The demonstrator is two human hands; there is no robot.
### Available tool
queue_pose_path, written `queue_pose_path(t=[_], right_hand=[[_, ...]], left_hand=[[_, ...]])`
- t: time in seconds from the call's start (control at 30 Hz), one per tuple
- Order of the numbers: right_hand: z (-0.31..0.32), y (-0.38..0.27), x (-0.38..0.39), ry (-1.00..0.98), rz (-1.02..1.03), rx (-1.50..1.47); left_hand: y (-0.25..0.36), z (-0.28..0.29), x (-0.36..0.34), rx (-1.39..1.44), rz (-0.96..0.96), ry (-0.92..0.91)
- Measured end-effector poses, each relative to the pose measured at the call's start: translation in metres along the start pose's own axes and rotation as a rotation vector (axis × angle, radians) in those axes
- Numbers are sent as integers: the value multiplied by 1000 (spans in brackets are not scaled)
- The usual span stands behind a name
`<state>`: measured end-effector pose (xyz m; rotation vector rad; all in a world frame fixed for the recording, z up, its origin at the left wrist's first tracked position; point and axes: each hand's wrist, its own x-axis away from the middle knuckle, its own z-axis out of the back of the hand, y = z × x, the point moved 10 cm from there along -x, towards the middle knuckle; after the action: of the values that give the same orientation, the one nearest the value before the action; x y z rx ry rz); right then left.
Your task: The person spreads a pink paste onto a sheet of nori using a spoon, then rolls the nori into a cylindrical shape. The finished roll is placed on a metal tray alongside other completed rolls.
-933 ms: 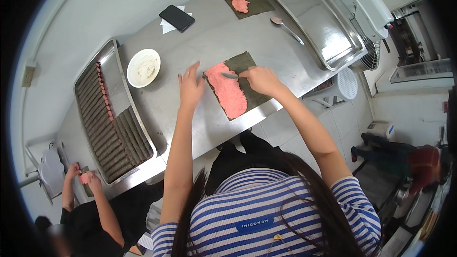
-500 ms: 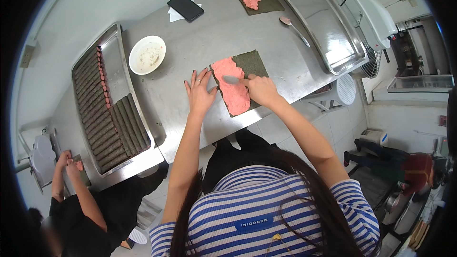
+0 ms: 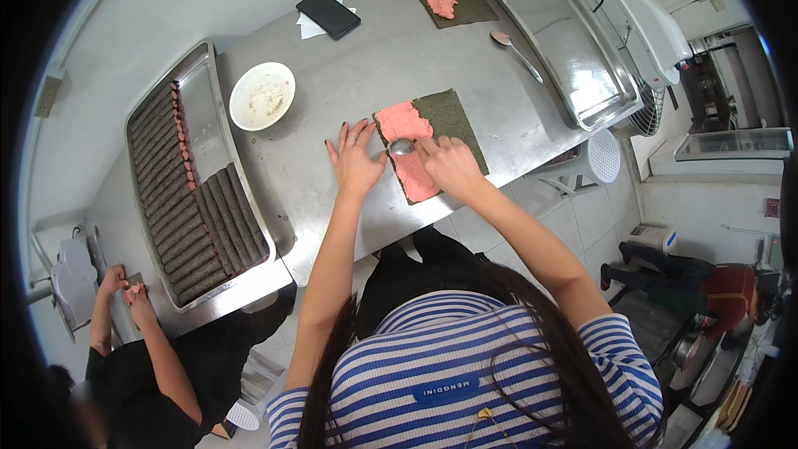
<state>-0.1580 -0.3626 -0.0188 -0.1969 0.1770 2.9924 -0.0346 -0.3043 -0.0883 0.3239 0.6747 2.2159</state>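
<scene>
The right hand [image 3: 453,168] clamps a spoon [image 3: 401,146] at pink paste [image 3: 404,120] on a green sheet [image 3: 453,119] near the table's [image 3: 337,71] front edge, left hand [image 3: 358,165] splayed beside it, dark rolls [image 3: 175,199] packing much of the tray [image 3: 197,87], pale residue in the white bowl [image 3: 250,117]!

Left hand [image 3: 357,165]: we hold it palm down, fingers spread toward the far edge of the table [image 3: 349,58].
Right hand [image 3: 453,168]: we curl its fingers into a grip, just inside the near edge.
Left forearm [image 3: 328,278]: we reach it over that edge.
Right forearm [image 3: 532,233]: we angle it inward, elbow bent.
</scene>
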Motion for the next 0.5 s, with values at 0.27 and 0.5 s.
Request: queue_pose_path(t=[0.27,0.5], right_hand=[[-9,43,-34,-4,-183,-34],[-15,33,-27,-29,-61,-27]], left_hand=[[4,0,1,11,-22,-5],[5,2,2,20,-28,1]])
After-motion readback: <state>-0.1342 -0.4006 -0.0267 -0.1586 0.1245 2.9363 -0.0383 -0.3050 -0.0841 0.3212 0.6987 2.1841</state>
